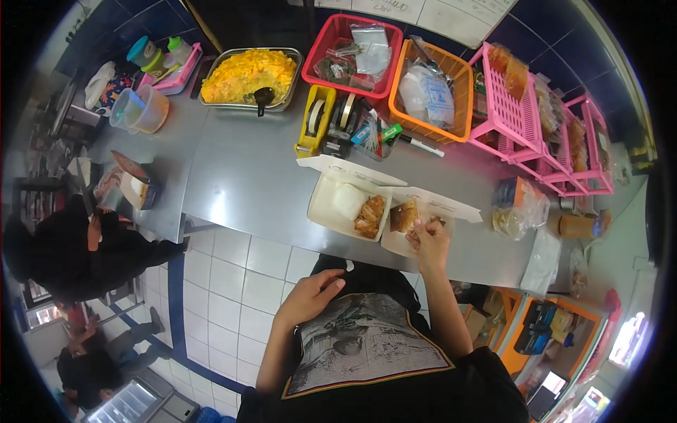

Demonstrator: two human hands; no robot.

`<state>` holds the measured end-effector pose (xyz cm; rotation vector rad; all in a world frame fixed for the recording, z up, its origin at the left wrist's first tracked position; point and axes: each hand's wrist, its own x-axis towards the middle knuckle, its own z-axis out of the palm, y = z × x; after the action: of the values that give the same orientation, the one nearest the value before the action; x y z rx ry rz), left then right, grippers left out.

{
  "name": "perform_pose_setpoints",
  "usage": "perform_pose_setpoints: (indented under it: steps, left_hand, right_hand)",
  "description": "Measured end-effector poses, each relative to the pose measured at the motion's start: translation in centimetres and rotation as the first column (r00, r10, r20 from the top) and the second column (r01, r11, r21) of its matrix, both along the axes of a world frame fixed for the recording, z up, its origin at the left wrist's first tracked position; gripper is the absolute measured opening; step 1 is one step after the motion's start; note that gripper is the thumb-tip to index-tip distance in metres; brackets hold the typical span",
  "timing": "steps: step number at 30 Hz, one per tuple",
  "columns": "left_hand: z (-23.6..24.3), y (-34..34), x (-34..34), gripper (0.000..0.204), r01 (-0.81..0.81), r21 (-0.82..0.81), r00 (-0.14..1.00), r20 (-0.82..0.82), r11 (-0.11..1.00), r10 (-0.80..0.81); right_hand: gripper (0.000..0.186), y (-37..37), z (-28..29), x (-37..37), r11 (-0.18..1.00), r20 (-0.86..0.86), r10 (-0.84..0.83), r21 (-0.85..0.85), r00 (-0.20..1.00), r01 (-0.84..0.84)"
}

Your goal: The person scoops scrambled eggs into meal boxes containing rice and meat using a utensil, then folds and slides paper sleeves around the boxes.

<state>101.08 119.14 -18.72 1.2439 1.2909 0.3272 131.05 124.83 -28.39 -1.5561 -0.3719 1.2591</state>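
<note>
My right hand (429, 243) pinches the edge of a shiny brown sachet (404, 216) over the right-hand paper food box (399, 246). More brown food shows partly behind the fingers; its kind is unclear. Against that box stands another open paper box (321, 204), with a mound of white rice (348, 201) and a browned, crumbed piece of fried chicken (369, 216) in it. Both lids are folded back, away from me. My left hand (310, 297) hangs free in front of my body, fingers loosely stretched and holding nothing.
Along the back of the steel table (233, 169) stand a tray of yellow food (248, 79), a red basket (317, 42), an orange basket (462, 92), a yellow tape dispenser (312, 123) and pink racks (513, 106). A bagged box (518, 204) sits right. Two people (70, 247) are at left.
</note>
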Motion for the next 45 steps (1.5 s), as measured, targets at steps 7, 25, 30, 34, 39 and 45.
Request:
perform_pose_setpoints:
  steps: [7, 25, 30, 34, 39, 45]
  left_hand:
    - [1.4, 1.6, 3.4, 0.041, 0.029, 0.025, 0.999, -0.034, 0.999, -0.028]
    - [-1.0, 5.7, 9.1, 0.033, -0.030, 0.456, 1.000, 0.008, 0.890, 0.030]
    - [-4.3, 9.4, 6.6, 0.038, -0.261, 0.390, 0.964, 0.063, 0.883, 0.257]
    - [-4.5, 12.3, 7.1, 0.044, 0.142, 0.638, 0.888, -0.420, 0.757, 0.188]
    - [-1.9, 12.3, 5.5, 0.048, -0.041, 0.613, 0.918, -0.289, 0.789, 0.272]
    - [-3.6, 8.6, -2.2, 0.030, -0.478, 0.472, 0.657, -0.368, 0.741, 0.658]
  right_hand:
    - [0.019, 1.9, 0.2, -1.9, 0.970, -0.226, 0.042, 0.245, 0.973, 0.015]
    - [0.040, 1.0, 12.7, -2.5, 0.617, 0.198, 0.712, 0.283, 0.674, -0.735]
    - [0.052, -3.4, 11.5, 5.9, 0.502, 0.300, 0.790, 0.185, 0.535, -0.845]
    - [0.053, -15.9, 0.4, 14.5, 0.740, -0.285, 0.481, -0.375, 0.829, -0.559]
    - [0.065, -24.9, -11.4, 12.9, 0.480, -0.269, 0.226, -0.806, 0.936, -0.347]
    - [0.042, -6.6, 9.3, 22.4, 0.304, -0.357, 0.849, -0.271, 0.389, -0.913]
